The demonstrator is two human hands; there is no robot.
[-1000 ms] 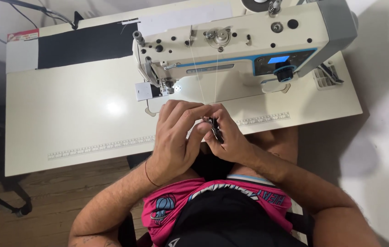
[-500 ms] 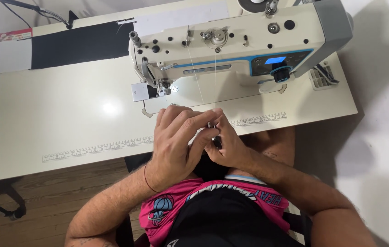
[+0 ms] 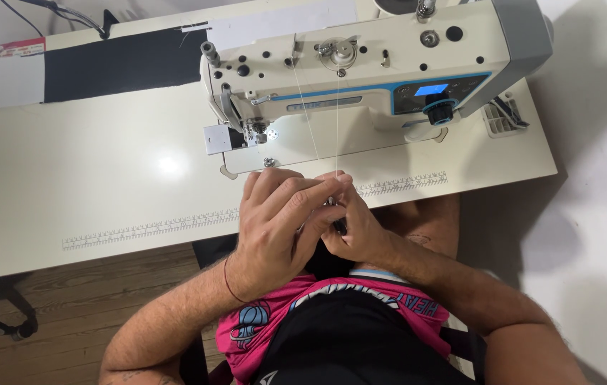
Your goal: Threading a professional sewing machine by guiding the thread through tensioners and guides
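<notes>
My left hand (image 3: 278,224) and my right hand (image 3: 360,232) are pressed together at the front edge of the cream sewing table (image 3: 104,178). Two strands of white thread (image 3: 337,121) run from the top of the white and blue sewing machine (image 3: 360,64) down to my fingertips. The left hand's fingers curl over and pinch the thread where the hands meet. A small dark object (image 3: 338,227) sits in the right hand's fingers, mostly hidden, so I cannot tell what it is. The needle area (image 3: 257,132) lies just beyond my left hand.
A black cloth strip (image 3: 118,64) lies at the table's back left. A printed ruler strip (image 3: 146,228) runs along the front edge. A grey pedal-like part (image 3: 500,114) sits at the right of the machine. Wooden floor (image 3: 68,314) and a dark chair base (image 3: 4,321) are at the lower left.
My hands have stayed joined at the table edge with only small finger shifts. The view has tilted a little, so the table and machine sit slightly lower and to the left.
</notes>
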